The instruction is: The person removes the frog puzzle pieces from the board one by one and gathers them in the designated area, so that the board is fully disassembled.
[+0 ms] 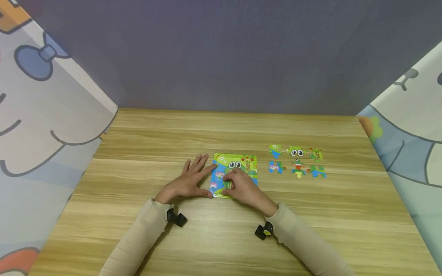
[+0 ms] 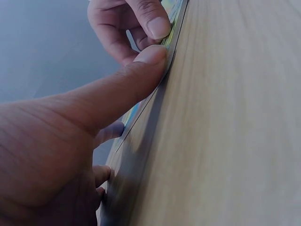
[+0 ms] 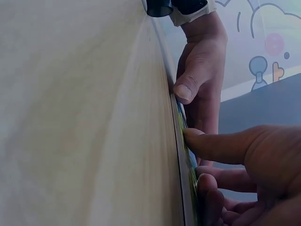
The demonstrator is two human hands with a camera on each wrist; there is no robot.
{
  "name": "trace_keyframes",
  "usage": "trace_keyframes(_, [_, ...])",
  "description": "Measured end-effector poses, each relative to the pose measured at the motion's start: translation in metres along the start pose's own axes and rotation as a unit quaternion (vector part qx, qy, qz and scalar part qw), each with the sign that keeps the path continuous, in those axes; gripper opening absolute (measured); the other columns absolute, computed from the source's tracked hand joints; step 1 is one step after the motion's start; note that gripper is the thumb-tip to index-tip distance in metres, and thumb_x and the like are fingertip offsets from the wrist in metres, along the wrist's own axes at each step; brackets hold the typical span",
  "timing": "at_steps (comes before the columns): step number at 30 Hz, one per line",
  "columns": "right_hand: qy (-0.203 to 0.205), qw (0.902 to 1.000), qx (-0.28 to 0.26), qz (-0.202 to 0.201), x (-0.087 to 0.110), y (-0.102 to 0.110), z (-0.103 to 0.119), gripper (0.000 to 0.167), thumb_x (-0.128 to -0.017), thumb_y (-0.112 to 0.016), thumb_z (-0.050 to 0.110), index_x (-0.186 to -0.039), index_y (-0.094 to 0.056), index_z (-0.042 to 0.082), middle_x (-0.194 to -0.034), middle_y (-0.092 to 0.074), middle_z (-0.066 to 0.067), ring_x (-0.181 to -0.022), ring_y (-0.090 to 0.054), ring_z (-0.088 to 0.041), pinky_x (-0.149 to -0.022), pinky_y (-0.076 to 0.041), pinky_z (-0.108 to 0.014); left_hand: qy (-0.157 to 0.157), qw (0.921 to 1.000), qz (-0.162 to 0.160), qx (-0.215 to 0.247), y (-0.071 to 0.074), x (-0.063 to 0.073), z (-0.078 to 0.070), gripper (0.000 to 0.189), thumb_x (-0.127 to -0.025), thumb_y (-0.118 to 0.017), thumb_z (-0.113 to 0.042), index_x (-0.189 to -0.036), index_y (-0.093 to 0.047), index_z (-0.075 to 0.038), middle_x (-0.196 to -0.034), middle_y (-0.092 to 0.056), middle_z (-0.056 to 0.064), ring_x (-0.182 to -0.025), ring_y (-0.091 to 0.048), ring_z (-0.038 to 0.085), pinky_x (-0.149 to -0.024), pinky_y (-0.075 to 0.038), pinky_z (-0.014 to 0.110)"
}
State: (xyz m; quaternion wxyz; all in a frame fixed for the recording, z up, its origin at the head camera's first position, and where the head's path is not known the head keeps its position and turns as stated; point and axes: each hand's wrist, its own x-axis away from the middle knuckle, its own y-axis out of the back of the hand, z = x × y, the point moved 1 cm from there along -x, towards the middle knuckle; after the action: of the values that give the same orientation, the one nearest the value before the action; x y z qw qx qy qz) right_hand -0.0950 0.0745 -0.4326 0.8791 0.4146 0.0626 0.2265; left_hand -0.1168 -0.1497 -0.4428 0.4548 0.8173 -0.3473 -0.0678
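The puzzle board (image 1: 220,158), printed with a green frog, lies flat on the worktop (image 1: 152,134), about midway between its left and right edges. The left hand (image 1: 186,184) has its fingers spread apart: the thumb touches the board's near left corner, the index finger reaches its left side, and the others point toward the worktop's far edge. The right hand (image 1: 244,188) bends over the near part of the board, thumb and index finger down at its surface; I cannot tell whether they pinch a piece there. Between the board and the worktop's right edge, six loose puzzle pieces (image 1: 298,167) lie in two rows of three, showing eyes, a mouth, flowers and greenery. Both arms wear beige sleeves (image 1: 307,241), with small black cameras (image 1: 177,217) at the wrists. A dark grey panel (image 1: 235,57) stands behind the worktop's far edge.
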Motion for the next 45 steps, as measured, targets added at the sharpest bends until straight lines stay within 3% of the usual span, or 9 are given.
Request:
trace_keyframes(12, [-0.020, 0.9998, -0.006, 0.002, -0.0005, -0.0037, -0.0007, 0.033, -0.078, -0.087, 0.018, -0.103, -0.071, 0.004, -0.104, -0.060, -0.006, -0.070, -0.051, -0.009, -0.064, -0.044, -0.023, -0.001, 1.0000, -0.005, 0.000, -0.0016, -0.0002, 0.0012, 0.097, -0.084, -0.078, -0.048, -0.160, -0.025, -0.020, -0.170, 0.006, 0.018, -0.157, 0.009, 0.040, -0.121, 0.008, 0.069])
trace_keyframes(22, [-0.005, 0.9998, -0.019, -0.005, 0.0012, -0.0039, -0.0011, 0.032, -0.078, -0.086, 0.014, -0.100, -0.064, 0.007, -0.098, -0.058, -0.006, -0.069, -0.051, -0.009, -0.062, -0.044, -0.022, 0.000, 1.0000, -0.004, -0.001, -0.0013, -0.0001, 0.0009, 0.097, -0.084, -0.078, -0.048, -0.160, -0.026, -0.020, -0.170, 0.006, 0.018, -0.157, 0.009, 0.040, -0.121, 0.008, 0.068])
trace_keyframes(29, [0.020, 0.9995, -0.007, -0.024, 0.0041, -0.0027, 0.0003, 0.031, -0.078, -0.086, 0.016, -0.098, -0.064, 0.010, -0.100, -0.059, -0.002, -0.089, -0.052, -0.012, -0.080, -0.049, -0.029, -0.001, 1.0000, -0.002, 0.000, -0.0006, 0.0000, -0.0014, 0.097, -0.084, -0.077, -0.049, -0.160, -0.026, -0.020, -0.170, 0.006, 0.019, -0.157, 0.010, 0.041, -0.120, 0.008, 0.069])
trace_keyframes(36, [0.051, 0.9958, -0.070, -0.031, 0.0034, 0.0010, -0.0005, 0.015, -0.084, -0.077, 0.008, -0.093, -0.065, 0.010, -0.084, -0.066, -0.002, -0.073, -0.057, -0.007, -0.065, -0.048, -0.019, -0.001, 1.0000, -0.003, 0.004, -0.0001, 0.0001, -0.0008, 0.097, -0.084, -0.078, -0.048, -0.160, -0.026, -0.020, -0.170, 0.006, 0.019, -0.157, 0.010, 0.041, -0.121, 0.008, 0.068])
trace_keyframes(45, [0.042, 0.9887, -0.144, -0.010, 0.0009, 0.0024, -0.0040, 0.005, -0.090, -0.071, 0.002, -0.093, -0.069, 0.005, -0.088, -0.073, -0.009, -0.077, -0.066, -0.008, -0.069, -0.054, -0.017, 0.006, 0.9999, 0.005, 0.007, 0.0007, -0.0004, 0.0002, 0.098, -0.084, -0.077, -0.049, -0.161, -0.023, -0.022, -0.170, 0.008, 0.017, -0.157, 0.012, 0.039, -0.121, 0.009, 0.067])
